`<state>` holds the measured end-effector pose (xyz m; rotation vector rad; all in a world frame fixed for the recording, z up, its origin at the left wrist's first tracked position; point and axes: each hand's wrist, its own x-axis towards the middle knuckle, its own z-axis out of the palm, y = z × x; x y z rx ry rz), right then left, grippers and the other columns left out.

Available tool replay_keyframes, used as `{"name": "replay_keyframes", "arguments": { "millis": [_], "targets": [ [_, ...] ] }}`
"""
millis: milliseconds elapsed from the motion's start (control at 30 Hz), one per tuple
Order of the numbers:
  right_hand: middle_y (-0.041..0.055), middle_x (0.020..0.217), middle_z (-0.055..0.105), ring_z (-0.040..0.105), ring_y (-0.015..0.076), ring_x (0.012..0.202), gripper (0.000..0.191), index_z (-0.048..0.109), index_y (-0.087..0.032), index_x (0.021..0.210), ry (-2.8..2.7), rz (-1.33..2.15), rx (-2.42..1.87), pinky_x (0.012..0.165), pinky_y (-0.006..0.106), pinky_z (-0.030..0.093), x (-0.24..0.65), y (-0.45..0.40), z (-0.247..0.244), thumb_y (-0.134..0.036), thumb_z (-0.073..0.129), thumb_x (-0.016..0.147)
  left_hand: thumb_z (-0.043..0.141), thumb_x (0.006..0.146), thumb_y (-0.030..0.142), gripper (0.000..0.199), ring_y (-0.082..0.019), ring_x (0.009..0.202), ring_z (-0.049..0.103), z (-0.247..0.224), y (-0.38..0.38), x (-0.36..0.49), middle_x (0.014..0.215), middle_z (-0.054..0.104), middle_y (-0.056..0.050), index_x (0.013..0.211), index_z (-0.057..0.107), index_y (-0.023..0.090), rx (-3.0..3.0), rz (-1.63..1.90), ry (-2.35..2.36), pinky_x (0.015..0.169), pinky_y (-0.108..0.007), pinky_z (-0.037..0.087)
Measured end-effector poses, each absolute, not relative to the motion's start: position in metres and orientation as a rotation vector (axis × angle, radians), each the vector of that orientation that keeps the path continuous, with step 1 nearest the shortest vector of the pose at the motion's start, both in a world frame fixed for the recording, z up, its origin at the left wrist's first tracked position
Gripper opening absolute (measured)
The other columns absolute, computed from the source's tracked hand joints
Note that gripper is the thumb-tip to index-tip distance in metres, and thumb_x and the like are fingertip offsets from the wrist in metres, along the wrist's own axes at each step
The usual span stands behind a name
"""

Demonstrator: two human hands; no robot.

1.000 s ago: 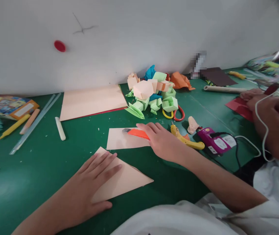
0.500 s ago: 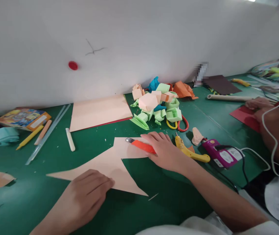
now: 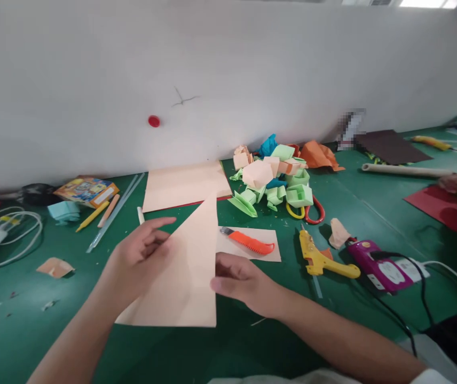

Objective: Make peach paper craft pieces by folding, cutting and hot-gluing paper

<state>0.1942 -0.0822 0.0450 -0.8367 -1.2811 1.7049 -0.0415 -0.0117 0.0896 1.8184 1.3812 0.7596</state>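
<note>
Both hands are on the folded peach sheet [image 3: 190, 290], one on each side, so it sits pretty much between them. Left hand [image 3: 138, 264] is at about 9 to 10 o'clock from the sheet's middle, pinching the slanted edge with the thumb on the near face and the fingers partly tucked out of sight. Right hand [image 3: 246, 282] is at 3 o'clock, thumb lapped just over the straight edge and fingertips hidden behind it, so that's a light pinch too. Put the other way, the sheet is at the left hand's 3 and the right hand's 9. Its pointy corner aims up near 12 to 1.

Around it: at 2 o'clock an orange cutter [image 3: 250, 242] lies on a pale card [image 3: 230, 249], just above the right hand. Yellow glue gun [image 3: 320, 261] at 3, well clear of the sheet. Heap of folded paper bits [image 3: 258, 173] at 1, flat peach stack [image 3: 184, 184] at 12, yellow marker [image 3: 92, 216] off at 10.
</note>
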Motion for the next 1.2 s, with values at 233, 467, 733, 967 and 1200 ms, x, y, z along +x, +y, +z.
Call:
{"name": "replay_keyframes", "arguments": {
  "millis": [233, 467, 733, 967, 1200],
  "targets": [
    [-0.0034, 0.064, 0.050, 0.043, 0.0131, 0.062, 0.049, 0.057, -0.020, 0.068, -1.139, 1.533, -1.182, 0.061, 0.029, 0.038, 0.210, -0.081, 0.023, -0.065, 0.072, 0.080, 0.064, 0.093, 0.049, 0.061, -0.023, 0.109, 0.071, 0.056, -0.014, -0.020, 0.138, 0.064, -0.010, 0.149, 0.049, 0.031, 1.832, 0.641, 1.238, 0.088, -0.034, 0.060],
    [-0.0046, 0.065, 0.042, 0.036, 0.0126, 0.063, 0.045, 0.049, -0.021, 0.066, -1.231, 1.461, -1.269, 0.059, 0.028, 0.028, 0.220, -0.080, 0.018, -0.056, 0.070, 0.086, 0.075, 0.086, 0.049, 0.072, -0.025, 0.108, 0.069, 0.032, -0.024, -0.032, 0.139, 0.063, -0.009, 0.151, 0.048, 0.035, 1.724, 0.511, 1.116, 0.090, -0.036, 0.060],
    [-0.0042, 0.069, 0.037, 0.035, 0.0132, 0.065, 0.038, 0.043, -0.022, 0.068, -1.277, 1.466, -1.258, 0.058, 0.029, 0.028, 0.223, -0.077, 0.017, -0.045, 0.064, 0.089, 0.082, 0.081, 0.043, 0.052, -0.021, 0.087, 0.068, 0.017, -0.007, -0.043, 0.099, 0.070, -0.006, 0.128, 0.069, 0.028, 1.307, 0.645, 1.067, 0.073, -0.031, 0.057],
    [-0.0024, 0.069, 0.043, 0.039, 0.0144, 0.065, 0.028, 0.049, -0.021, 0.070, -1.348, 1.432, -1.335, 0.058, 0.028, 0.031, 0.224, -0.073, 0.012, -0.038, 0.058, 0.091, 0.084, 0.078, 0.043, 0.052, -0.021, 0.082, 0.067, 0.005, -0.006, -0.052, 0.092, 0.070, -0.006, 0.124, 0.071, 0.024, 1.222, 0.640, 1.074, 0.068, -0.028, 0.055],
    [-0.0024, 0.067, 0.046, 0.043, 0.0143, 0.062, 0.035, 0.052, -0.021, 0.072, -1.238, 1.546, -1.414, 0.056, 0.029, 0.033, 0.225, -0.068, 0.005, -0.049, 0.063, 0.090, 0.084, 0.080, 0.034, 0.037, -0.016, 0.081, 0.065, -0.003, 0.001, -0.049, 0.092, 0.068, -0.003, 0.116, 0.075, 0.030, 1.303, 0.892, 1.157, 0.069, -0.022, 0.054]
  ]
}}
